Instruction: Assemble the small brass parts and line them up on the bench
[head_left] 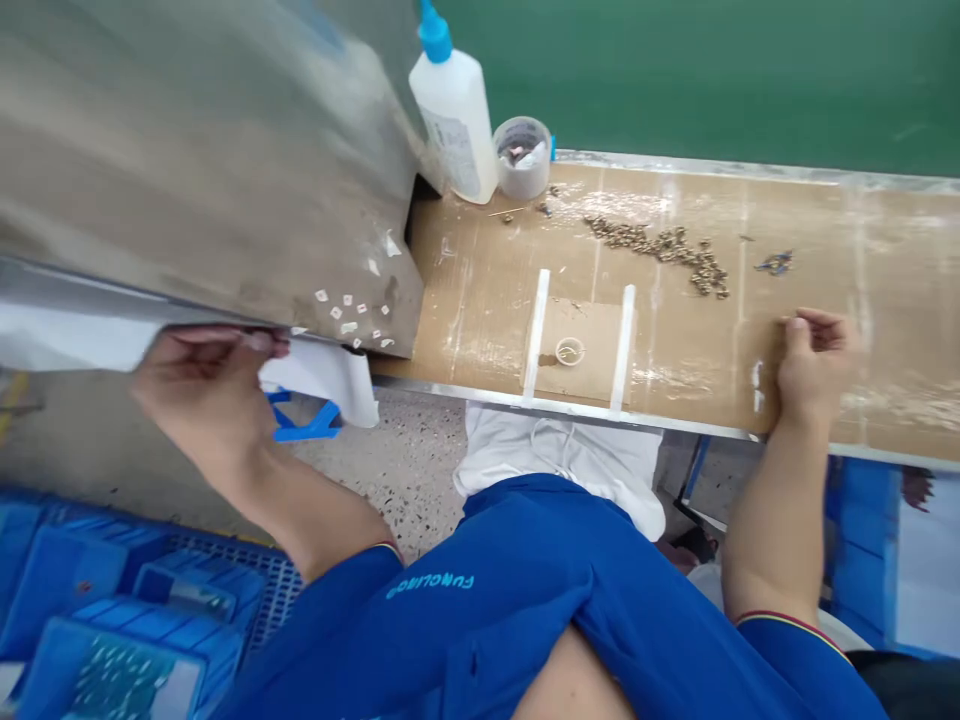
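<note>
My left hand (206,385) reaches to the left under the edge of a large grey metal housing (202,160), with its fingers curled against the edge and a white sheet (322,375) beside it. My right hand (814,360) rests on the brown worktable (862,300) near the front edge, its fingers curled loosely; what they hold, if anything, is hidden. A small ring-shaped part (569,351) lies between two white guide strips (622,347) in front of me.
A pile of small brass parts (664,247) is scattered at the back of the table. A white glue bottle with a blue cap (452,110) and a small clear cup (522,157) stand at the back left. Blue plastic bins (112,620) sit on the floor at lower left.
</note>
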